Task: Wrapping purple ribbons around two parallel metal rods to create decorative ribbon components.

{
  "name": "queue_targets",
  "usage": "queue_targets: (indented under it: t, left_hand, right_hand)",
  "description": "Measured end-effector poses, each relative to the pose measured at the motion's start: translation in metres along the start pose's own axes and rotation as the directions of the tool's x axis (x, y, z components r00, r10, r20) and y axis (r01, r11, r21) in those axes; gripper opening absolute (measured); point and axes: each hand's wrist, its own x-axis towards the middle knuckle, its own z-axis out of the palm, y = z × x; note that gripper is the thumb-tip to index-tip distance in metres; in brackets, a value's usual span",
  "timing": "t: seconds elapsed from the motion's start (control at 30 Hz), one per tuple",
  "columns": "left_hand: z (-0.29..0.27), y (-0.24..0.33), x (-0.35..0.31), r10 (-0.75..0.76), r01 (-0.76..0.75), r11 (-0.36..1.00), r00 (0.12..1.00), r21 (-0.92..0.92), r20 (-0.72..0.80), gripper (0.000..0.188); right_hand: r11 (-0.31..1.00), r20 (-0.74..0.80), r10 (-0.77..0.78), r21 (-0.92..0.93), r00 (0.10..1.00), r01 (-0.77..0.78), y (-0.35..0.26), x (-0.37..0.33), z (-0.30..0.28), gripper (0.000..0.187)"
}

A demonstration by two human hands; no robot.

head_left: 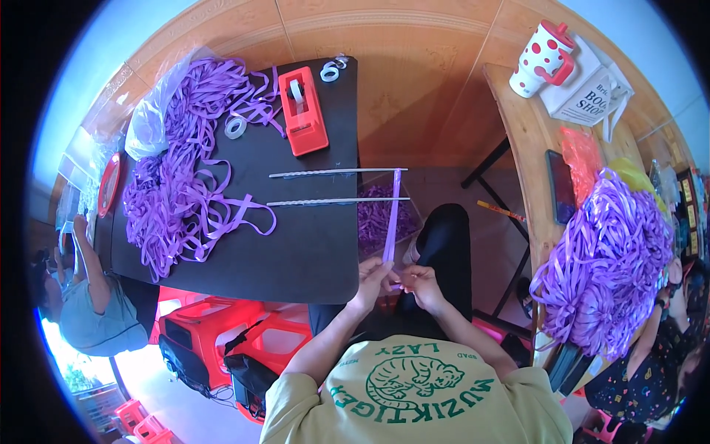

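Observation:
A purple ribbon hangs from two thin grey rods, the far rod and the near rod, which jut past the right edge of the black table. It runs down toward me, taut and doubled. My left hand is closed in a pinch around its near end. Close beside it, my right hand has its fingers closed at the ribbon's tail, where a bit of purple shows between the hands. The fingertips partly hide the ribbon there.
On the black table lie a purple ribbon heap, a red tape dispenser and a tape roll. The wooden table at right holds a ribbon bundle, phone and dotted tumbler. Red stools stand at left; people sit both sides.

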Motion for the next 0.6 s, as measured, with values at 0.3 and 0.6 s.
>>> queue_targets:
  t: [0.3,0.6]
  left_hand:
    - [-0.004,-0.01,-0.009,0.066,-0.065,0.997,0.998,0.035,-0.021,0.023]
    - [-0.009,-0.022,-0.012,0.111,-0.1,0.986,0.991,0.133,-0.077,0.02]
  right_hand:
    - [0.932,0.05,-0.008,-0.361,0.999,0.025,0.029,0.006,0.01,0.017]
    - [0.967,0.211,0.116,-0.247,0.971,-0.062,0.015,-0.008,0.012,0.013]
